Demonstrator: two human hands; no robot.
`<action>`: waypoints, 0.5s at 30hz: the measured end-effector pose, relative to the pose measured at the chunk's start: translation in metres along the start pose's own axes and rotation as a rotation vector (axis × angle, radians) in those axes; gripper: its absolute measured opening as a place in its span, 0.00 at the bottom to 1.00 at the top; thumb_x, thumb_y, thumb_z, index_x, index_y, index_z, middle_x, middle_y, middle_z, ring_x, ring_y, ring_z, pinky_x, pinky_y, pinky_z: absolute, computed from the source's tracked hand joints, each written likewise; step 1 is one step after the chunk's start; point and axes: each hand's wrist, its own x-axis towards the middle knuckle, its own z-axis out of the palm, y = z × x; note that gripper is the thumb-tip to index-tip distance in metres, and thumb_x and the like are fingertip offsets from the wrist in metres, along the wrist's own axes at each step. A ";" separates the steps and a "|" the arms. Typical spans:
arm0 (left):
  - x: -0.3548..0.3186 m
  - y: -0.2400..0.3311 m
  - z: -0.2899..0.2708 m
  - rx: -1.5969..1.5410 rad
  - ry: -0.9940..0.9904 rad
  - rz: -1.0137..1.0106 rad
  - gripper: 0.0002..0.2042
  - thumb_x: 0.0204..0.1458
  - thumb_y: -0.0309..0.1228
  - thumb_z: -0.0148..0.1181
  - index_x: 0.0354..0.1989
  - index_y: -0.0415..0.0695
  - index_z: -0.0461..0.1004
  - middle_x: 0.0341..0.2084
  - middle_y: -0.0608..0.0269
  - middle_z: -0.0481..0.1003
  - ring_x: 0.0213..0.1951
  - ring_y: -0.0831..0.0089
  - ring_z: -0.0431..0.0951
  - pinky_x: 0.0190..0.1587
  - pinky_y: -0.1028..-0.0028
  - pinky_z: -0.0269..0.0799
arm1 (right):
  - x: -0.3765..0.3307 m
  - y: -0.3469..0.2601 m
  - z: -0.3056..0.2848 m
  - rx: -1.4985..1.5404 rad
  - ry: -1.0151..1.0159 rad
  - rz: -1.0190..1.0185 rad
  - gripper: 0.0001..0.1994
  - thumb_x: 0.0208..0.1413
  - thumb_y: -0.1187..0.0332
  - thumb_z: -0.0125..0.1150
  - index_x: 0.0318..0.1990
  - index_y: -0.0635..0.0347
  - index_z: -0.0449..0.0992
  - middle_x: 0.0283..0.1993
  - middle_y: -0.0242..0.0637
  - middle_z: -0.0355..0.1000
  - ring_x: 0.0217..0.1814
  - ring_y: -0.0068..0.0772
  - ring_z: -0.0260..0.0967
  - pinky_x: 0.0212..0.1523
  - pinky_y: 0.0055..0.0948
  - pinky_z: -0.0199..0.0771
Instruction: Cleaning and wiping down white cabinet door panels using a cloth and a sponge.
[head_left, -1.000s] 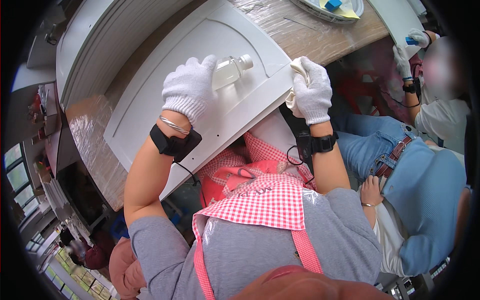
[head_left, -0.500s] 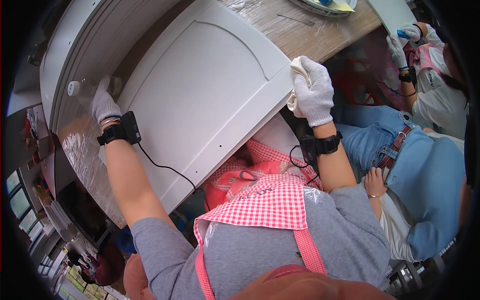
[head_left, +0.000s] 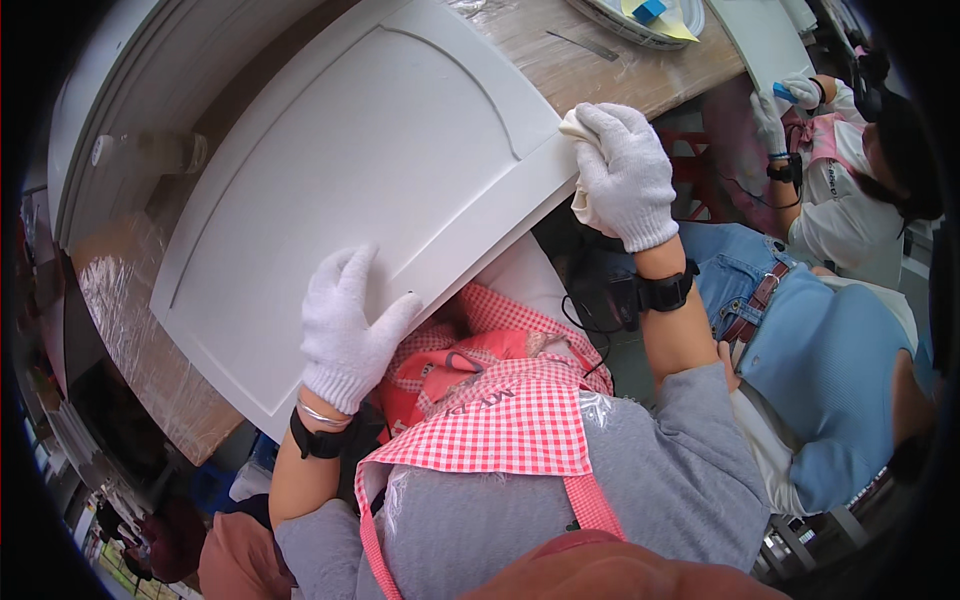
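Observation:
A white cabinet door panel [head_left: 380, 170] lies on a wooden table [head_left: 610, 70]. My left hand [head_left: 345, 335], in a white knit glove, rests flat on the panel's near edge with its fingers spread and nothing in it. My right hand [head_left: 625, 175], also gloved, is closed on a crumpled white cloth [head_left: 578, 128] pressed against the panel's right corner. A small clear bottle [head_left: 150, 152] lies beyond the panel at the far left, apart from both hands.
The table's left end is wrapped in plastic film [head_left: 130, 330]. A tray [head_left: 640, 20] with yellow and blue bits sits at the back. A person in blue dungarees [head_left: 830, 350] sits close on my right. Further right, another person's gloved hands [head_left: 785, 105] work on a white board [head_left: 765, 40].
My left hand held the small bottle over the panel, reached far left and left it there, then came back to the panel's near edge. My right hand stayed on the cloth.

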 end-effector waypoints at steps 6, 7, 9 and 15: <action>-0.025 0.000 0.056 0.234 0.150 0.144 0.39 0.42 0.47 0.81 0.63 0.41 0.78 0.50 0.55 0.75 0.50 0.53 0.75 0.56 0.54 0.71 | -0.013 -0.062 0.016 -0.071 -0.302 -0.175 0.10 0.56 0.68 0.64 0.45 0.56 0.82 0.47 0.42 0.79 0.48 0.52 0.78 0.46 0.46 0.81; -0.027 -0.001 0.059 0.252 0.167 0.138 0.40 0.41 0.48 0.81 0.64 0.43 0.78 0.48 0.58 0.75 0.49 0.55 0.74 0.54 0.55 0.71 | -0.011 -0.059 0.014 -0.073 -0.311 -0.177 0.10 0.56 0.68 0.64 0.45 0.56 0.82 0.47 0.42 0.79 0.48 0.52 0.78 0.46 0.46 0.81; -0.024 -0.001 0.061 0.225 0.176 0.137 0.39 0.42 0.48 0.81 0.64 0.43 0.78 0.48 0.59 0.75 0.48 0.56 0.74 0.53 0.55 0.71 | -0.002 -0.047 0.008 -0.071 -0.235 -0.212 0.10 0.55 0.70 0.64 0.44 0.55 0.83 0.48 0.43 0.79 0.47 0.52 0.78 0.46 0.46 0.81; -0.015 0.003 0.064 0.189 0.212 0.171 0.37 0.42 0.46 0.81 0.63 0.44 0.79 0.47 0.60 0.75 0.47 0.56 0.75 0.52 0.56 0.71 | -0.029 -0.058 0.014 -0.129 -0.180 -0.158 0.13 0.56 0.72 0.68 0.49 0.55 0.85 0.50 0.47 0.79 0.49 0.52 0.79 0.51 0.45 0.81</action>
